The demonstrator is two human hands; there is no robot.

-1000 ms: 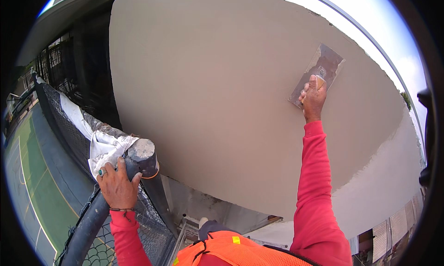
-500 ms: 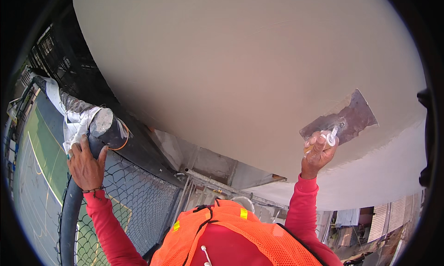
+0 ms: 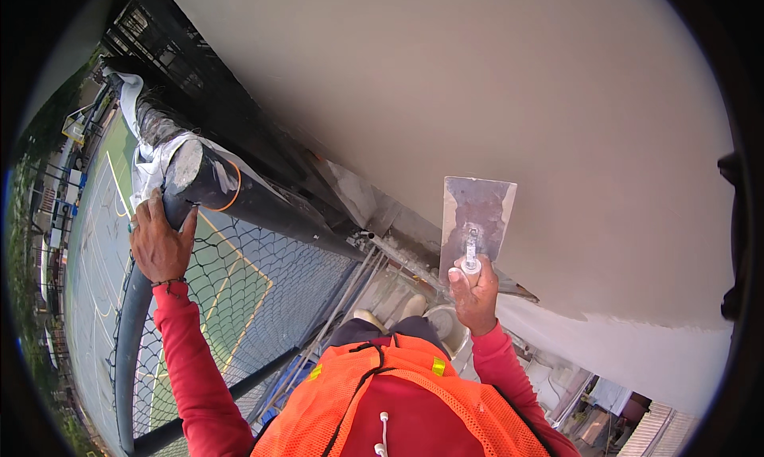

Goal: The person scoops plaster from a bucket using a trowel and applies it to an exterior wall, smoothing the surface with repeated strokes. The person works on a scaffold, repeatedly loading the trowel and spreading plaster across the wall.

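Note:
My left hand grips the dark metal fence pipe just below the post top, where white fabric and an orange loop hang. My right hand is closed on the handle of a steel finishing trowel, a rectangular blade streaked with pale plaster, held upright with the handle toward me. Behind it is the smooth grey plastered wall, with a lighter band along its lower part. Whether the blade touches the wall I cannot tell.
Below my left arm, chain-link mesh overlooks a green and blue sports court. My boots stand on a narrow platform with metal tubes and a pale bucket. Corrugated roofing lies lower right; dark framework rises upper left.
My view has tilted downward. My right hand and trowel have moved down and leftward, the blade turning upright toward me. My left hand stays on the pipe.

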